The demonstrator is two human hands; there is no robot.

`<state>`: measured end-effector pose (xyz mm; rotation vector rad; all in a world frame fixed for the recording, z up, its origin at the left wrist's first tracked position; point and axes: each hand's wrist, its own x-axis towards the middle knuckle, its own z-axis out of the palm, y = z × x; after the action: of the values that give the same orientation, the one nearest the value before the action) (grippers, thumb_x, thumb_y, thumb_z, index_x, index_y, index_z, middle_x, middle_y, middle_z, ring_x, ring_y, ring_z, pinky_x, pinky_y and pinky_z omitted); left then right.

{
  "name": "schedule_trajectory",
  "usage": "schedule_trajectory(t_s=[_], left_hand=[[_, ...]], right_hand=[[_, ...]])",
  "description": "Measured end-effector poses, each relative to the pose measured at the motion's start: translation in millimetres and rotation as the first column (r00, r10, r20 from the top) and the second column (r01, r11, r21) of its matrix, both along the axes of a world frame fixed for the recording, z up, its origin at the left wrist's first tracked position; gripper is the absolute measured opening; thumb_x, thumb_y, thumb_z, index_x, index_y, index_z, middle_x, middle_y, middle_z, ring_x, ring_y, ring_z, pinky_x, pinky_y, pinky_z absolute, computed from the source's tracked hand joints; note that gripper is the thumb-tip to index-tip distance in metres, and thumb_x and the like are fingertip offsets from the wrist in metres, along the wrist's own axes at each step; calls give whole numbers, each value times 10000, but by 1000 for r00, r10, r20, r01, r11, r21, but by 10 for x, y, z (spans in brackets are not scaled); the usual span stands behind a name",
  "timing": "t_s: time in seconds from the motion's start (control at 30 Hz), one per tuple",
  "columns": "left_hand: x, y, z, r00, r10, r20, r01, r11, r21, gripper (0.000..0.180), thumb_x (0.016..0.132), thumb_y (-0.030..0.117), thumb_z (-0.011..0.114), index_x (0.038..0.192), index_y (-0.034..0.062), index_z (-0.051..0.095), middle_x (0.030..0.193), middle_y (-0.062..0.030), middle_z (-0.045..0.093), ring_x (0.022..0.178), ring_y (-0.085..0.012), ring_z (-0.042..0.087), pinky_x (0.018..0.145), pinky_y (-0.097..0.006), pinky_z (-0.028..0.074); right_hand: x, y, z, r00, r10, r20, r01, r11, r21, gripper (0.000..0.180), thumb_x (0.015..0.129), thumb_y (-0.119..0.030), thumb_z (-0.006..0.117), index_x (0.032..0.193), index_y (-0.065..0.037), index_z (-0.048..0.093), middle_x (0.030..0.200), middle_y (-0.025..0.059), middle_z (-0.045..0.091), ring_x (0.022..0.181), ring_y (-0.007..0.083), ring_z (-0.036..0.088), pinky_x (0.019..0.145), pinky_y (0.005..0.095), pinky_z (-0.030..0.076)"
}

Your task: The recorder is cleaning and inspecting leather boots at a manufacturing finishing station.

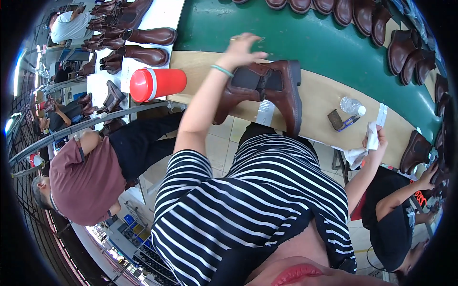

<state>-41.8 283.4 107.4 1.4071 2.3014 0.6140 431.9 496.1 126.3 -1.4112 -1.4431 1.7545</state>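
Two brown boots (289,102) rest near the left hand (241,51)

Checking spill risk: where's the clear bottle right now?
Head view, right of centre: the clear bottle lies on the tan worktop strip, just beyond the purple pen, up-left of the person's right hand.

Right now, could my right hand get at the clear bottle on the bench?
Probably yes: your right hand is near the clear bottle, and nothing seems to block the way, though that hand is holding a white cloth.
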Motion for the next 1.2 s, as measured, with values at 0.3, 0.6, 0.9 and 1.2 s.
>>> schedule_trajectory(t_s=[0.3, 0.6, 0.9, 1.2], left_hand=[[-465, -876, -626, 741, 219, 634, -223, 972, -75, 390, 758, 337, 773, 1036, 91, 655, 986, -49, 599, 938, -138, 554, 866, -269, 450], [-437, -1848, -11, 255, 338, 906, -888, 452, 81, 488, 766, 123, 769, 1167, -82, 581, 1062, -117, 614, 887, -154, 609, 743, -274, 520], [672, -2039, 39, 85, 8, 996, -995, -41, 85, 641, 924, 203, 609, 1415, -55, 289, 1277, -121, 508, 1106, -163, 504, 953, -275, 407], [1189, -2231, -552, 214, 272, 938, -936, 333, 116, 826, 827, 145, 714, 1442, 23, 176, 1320, -131, 419, 1185, -225, 436, 965, -332, 405]], right_hand=[[-1909, -1245, -121, 819, 104, -564, -544, 454, -705, 311, 965, -229, 436, 1178, -33, 549, 785, 65, 592, 421, 82, 433, 388, 202, 353], [-3581, -1884, 217, 656, 547, -520, -752, 536, -384, 400, 930, -165, 527, 1309, -41, 497, 803, -21, 553, 485, 31, 442, 434, 187, 363], [-5043, -2127, 660, 79, 989, -127, -991, 64, -119, 124, 874, -167, 566, 814, -72, 618, 594, -54, 450, 465, 52, 411, 412, 225, 316], [-5138, -2546, -449, -320, 946, 56, -929, -301, -217, 227, 786, -211, 683, 934, -46, 635, 730, -6, 590, 532, 63, 485, 400, 212, 354]])
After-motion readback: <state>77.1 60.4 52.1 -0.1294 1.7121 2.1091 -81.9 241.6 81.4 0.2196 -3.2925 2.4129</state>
